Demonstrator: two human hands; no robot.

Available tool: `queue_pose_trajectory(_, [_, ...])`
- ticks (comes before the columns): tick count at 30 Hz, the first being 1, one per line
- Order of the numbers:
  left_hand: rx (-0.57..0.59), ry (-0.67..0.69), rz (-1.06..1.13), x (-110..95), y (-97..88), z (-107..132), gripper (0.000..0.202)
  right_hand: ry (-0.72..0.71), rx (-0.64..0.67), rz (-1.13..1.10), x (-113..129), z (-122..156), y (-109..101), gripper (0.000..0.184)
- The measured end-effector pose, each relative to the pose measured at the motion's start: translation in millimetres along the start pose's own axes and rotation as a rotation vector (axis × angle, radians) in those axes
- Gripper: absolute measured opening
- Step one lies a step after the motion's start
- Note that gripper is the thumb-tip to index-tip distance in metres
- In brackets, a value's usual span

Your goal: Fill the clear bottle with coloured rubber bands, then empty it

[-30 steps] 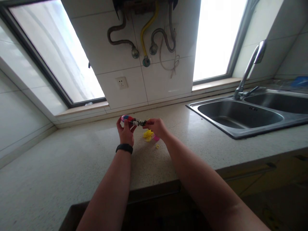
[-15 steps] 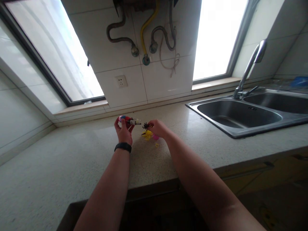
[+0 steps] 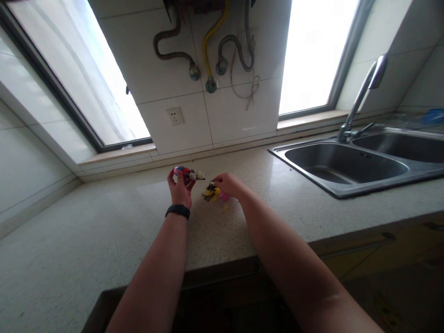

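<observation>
My left hand (image 3: 179, 187), with a black band at the wrist, is closed around a small multicoloured bundle (image 3: 185, 172) held above the counter. It shows pink, blue and red, with pale, yellowish and dark bits toward its right end; its kind is unclear. To its right, my right hand (image 3: 229, 184) has its fingers pinched together close to that end. Whatever small thing is at its fingertips is too small to name. Below the right fingers lies a tangled yellow and dark pile (image 3: 211, 193), with a pink piece (image 3: 225, 197) beside it. A little yellow loop (image 3: 226, 209) rests nearer me.
The speckled counter (image 3: 138, 222) runs to a tiled wall carrying a socket (image 3: 175, 116) and several hoses and valves. A double steel sink (image 3: 343, 162) with a tall faucet (image 3: 360, 99) is at the right. The counter's front edge is close to my body.
The dark strands that my right hand held have dropped onto the yellow pile, and its fingers have moved slightly. My left hand and its bundle have shifted a little right.
</observation>
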State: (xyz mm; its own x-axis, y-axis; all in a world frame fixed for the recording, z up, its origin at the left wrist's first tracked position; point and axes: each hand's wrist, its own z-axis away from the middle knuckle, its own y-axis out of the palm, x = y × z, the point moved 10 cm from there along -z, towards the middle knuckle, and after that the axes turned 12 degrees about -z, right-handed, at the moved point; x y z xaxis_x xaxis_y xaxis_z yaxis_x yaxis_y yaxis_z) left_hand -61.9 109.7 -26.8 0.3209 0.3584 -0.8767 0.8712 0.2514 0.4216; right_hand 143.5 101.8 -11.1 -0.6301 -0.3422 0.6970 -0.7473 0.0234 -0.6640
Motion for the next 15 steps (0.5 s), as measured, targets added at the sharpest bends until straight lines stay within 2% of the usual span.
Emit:
queue_pose_trajectory(9, [-0.005,0.001,0.006,0.5,-0.1,-0.6,0.047,-0.019,-0.052,-0.122,-2.9,-4.7,-1.7,0.027])
queue_pose_trajectory(15, [-0.005,-0.006,0.012,0.1,0.7,0.1,0.048,-0.041,-0.136,-0.177,-6.9,-9.0,-7.4,0.027])
